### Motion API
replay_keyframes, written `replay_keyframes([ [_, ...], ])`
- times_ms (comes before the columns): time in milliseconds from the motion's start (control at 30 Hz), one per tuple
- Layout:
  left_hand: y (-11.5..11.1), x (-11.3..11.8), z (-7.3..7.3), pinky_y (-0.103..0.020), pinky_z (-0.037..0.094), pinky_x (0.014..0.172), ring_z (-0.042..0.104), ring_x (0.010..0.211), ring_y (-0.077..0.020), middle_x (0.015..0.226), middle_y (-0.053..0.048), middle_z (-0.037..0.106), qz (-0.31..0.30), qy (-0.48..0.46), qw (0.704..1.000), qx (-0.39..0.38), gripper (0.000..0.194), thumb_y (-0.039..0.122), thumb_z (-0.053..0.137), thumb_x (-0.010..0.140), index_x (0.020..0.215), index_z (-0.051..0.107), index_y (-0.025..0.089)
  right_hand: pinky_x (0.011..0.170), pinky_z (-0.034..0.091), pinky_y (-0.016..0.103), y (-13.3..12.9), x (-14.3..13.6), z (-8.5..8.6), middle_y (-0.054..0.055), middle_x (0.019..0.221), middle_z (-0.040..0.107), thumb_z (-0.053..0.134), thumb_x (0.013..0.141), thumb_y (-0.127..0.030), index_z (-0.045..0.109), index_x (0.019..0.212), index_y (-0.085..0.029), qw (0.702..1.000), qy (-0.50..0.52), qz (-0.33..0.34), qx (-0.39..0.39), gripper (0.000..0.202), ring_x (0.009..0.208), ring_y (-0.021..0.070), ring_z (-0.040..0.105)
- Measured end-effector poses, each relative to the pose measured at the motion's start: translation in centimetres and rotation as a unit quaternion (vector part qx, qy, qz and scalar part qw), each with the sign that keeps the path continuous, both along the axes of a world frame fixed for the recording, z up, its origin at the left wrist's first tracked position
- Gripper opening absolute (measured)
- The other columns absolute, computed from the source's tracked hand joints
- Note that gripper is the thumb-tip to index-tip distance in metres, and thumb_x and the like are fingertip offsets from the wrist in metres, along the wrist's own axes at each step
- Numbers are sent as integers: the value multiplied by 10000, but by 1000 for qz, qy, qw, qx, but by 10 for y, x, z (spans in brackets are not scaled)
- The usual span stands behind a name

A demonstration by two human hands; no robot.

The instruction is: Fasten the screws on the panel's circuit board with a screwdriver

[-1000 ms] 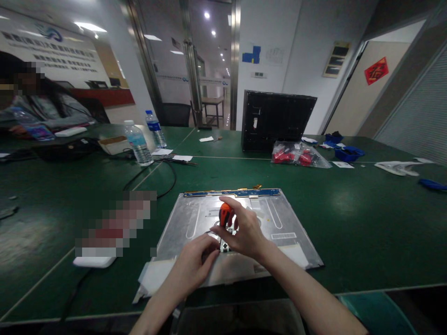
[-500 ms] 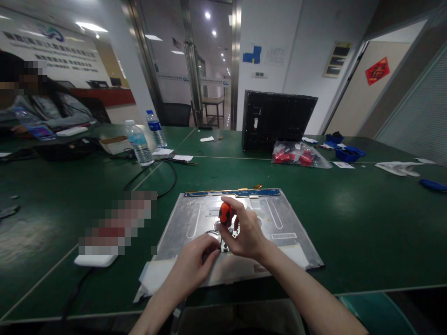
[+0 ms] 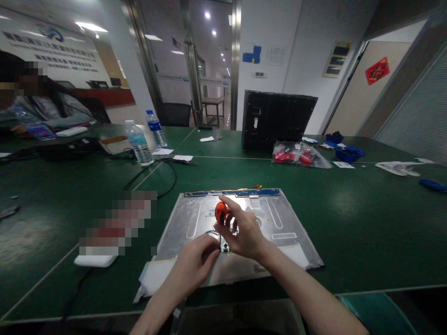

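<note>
A flat silver display panel (image 3: 289, 221) lies on the green table in front of me, with a long blue circuit board (image 3: 226, 193) along its far edge. My right hand (image 3: 246, 230) is closed around an orange and black screwdriver (image 3: 220, 213), held nearly upright, its shaft pointing down at a small green circuit board (image 3: 225, 247) near the panel's middle. My left hand (image 3: 197, 256) rests on the panel beside the screwdriver tip, fingers curled and pinched together. What those fingers grip, if anything, is hidden. A thin dark cable (image 3: 211, 231) runs just above them.
A white power strip (image 3: 96, 260), partly pixelated, lies at the left. Water bottles (image 3: 139, 144) stand behind it. Farther back are a black monitor housing (image 3: 279, 121), a plastic bag with red items (image 3: 300, 156) and blue trays (image 3: 350, 153). A person (image 3: 52, 102) sits at the far left.
The screwdriver handle has shifted slightly left and stands more upright, and my right fingers have moved with it. The left hand has stayed in place.
</note>
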State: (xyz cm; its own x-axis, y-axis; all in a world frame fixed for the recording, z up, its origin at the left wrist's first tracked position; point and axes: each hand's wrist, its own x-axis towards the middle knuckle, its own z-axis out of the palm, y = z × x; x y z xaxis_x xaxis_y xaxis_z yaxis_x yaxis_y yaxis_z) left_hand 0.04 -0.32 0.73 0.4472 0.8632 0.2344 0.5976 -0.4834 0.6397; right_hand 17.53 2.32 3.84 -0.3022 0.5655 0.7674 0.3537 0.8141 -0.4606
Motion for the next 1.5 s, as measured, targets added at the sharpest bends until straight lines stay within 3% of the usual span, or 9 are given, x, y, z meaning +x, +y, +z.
replay_keyframes([
  [267, 2, -2, -4, -288, 458, 674, 602, 726, -186, 799, -40, 664, -7, 2, 1000, 8, 158, 198, 460, 860, 834, 615, 188, 530, 494, 218, 0, 1, -1, 31, 813, 631, 481, 910, -204, 254, 1453, -172, 999, -4, 36, -15, 589, 583, 127, 570],
  [633, 6, -6, -10, -311, 487, 735, 630, 818, -203, 879, -53, 685, -39, -1, 999, 15, 181, 212, 453, 889, 893, 633, 199, 524, 485, 216, -2, 2, 2, 28, 826, 636, 484, 910, -202, 269, 1446, -180, 999, -7, 36, -10, 578, 581, 118, 564],
  [1067, 5, -3, -9, -301, 489, 705, 620, 748, -189, 824, -33, 677, -13, -10, 1000, 11, 148, 198, 475, 857, 825, 619, 194, 479, 437, 205, 0, 0, 0, -6, 805, 617, 562, 899, -297, 342, 1366, -207, 1000, -10, -10, 2, 524, 497, 81, 496],
  [1267, 4, -3, -6, -294, 482, 699, 608, 719, -181, 780, -24, 664, -15, -20, 1000, 11, 146, 194, 472, 854, 797, 606, 194, 501, 457, 224, -1, 2, -1, -12, 778, 596, 557, 849, -221, 258, 1433, -184, 999, -36, -2, -23, 658, 528, 100, 525],
  [1500, 4, -4, -4, -292, 477, 695, 615, 741, -183, 809, -35, 678, -15, -13, 1000, -7, 165, 212, 461, 861, 834, 623, 188, 466, 446, 193, 1, 0, -3, -7, 814, 576, 521, 867, -197, 199, 1436, -203, 1000, -16, 13, -22, 655, 530, 86, 516],
])
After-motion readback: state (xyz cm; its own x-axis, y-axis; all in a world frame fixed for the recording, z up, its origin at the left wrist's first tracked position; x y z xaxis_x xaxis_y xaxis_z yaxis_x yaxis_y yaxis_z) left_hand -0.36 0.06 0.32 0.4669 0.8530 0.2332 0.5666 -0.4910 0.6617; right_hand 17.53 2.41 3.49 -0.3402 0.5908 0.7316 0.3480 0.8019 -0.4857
